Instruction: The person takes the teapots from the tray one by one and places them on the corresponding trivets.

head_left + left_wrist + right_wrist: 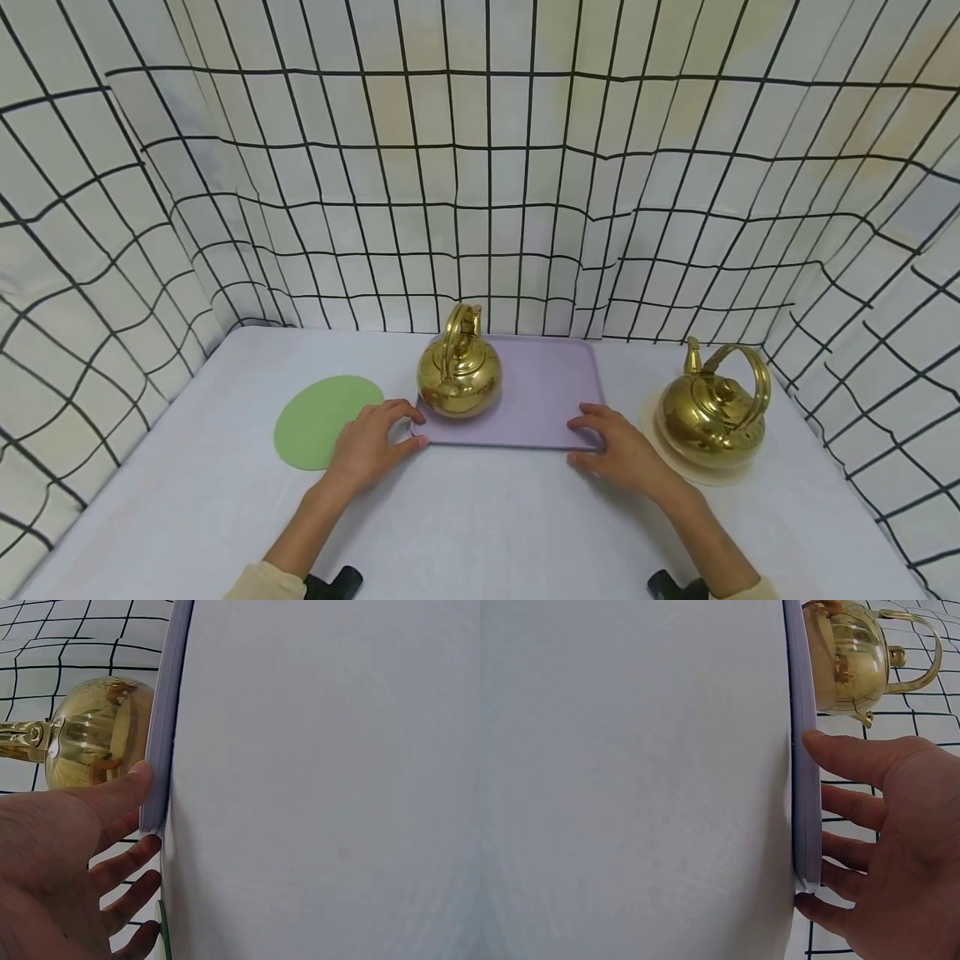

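A lilac tray [547, 392] lies on the white table, with one brass teapot [459, 379] on its left side. My left hand [369, 443] is at the tray's front left corner, thumb at the front edge and index finger by the left side. In the left wrist view its fingers are spread, the thumb tip right at the rim. At the front right corner is my right hand [618, 446], thumb by the front edge and fingers reaching over the tray's right part. The right wrist view shows its thumb tip at the rim and the other fingers loosely spread.
To the left lies a round green mat [318, 417], close beside my left hand. A second brass teapot [712, 417] stands on a round cream mat [708, 475] to the right. White walls with a black grid [487, 167] enclose the table's back and sides.
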`<state>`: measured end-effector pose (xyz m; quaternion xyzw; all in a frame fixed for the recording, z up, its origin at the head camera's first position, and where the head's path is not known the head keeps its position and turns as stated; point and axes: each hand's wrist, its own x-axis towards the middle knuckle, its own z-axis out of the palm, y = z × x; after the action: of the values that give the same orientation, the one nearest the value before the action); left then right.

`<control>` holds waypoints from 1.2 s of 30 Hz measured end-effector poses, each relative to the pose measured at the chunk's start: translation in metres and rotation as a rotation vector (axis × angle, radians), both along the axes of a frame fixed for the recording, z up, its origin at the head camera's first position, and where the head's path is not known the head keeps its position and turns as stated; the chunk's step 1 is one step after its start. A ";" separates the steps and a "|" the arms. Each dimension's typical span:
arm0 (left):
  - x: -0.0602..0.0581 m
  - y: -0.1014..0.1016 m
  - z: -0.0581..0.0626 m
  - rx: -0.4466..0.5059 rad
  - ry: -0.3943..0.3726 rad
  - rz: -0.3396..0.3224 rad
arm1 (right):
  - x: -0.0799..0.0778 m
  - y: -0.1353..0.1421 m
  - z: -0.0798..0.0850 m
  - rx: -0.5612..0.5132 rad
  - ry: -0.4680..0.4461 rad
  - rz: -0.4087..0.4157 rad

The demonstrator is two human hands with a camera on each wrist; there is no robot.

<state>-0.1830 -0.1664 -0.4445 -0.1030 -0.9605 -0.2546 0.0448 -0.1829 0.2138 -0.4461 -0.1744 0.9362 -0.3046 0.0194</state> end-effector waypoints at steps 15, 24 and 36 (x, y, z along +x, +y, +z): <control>-0.003 -0.001 -0.002 0.022 -0.016 -0.001 | 0.002 -0.001 -0.001 0.028 -0.012 -0.035; -0.003 -0.007 0.004 0.186 -0.078 0.062 | 0.000 -0.003 -0.001 0.050 0.012 -0.041; -0.012 -0.011 0.008 0.416 -0.009 0.141 | 0.001 -0.002 0.001 0.041 0.019 -0.048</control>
<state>-0.1947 -0.1769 -0.4361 -0.0229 -0.8923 -0.4441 0.0783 -0.1816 0.2115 -0.4456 -0.1544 0.9462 -0.2842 0.0069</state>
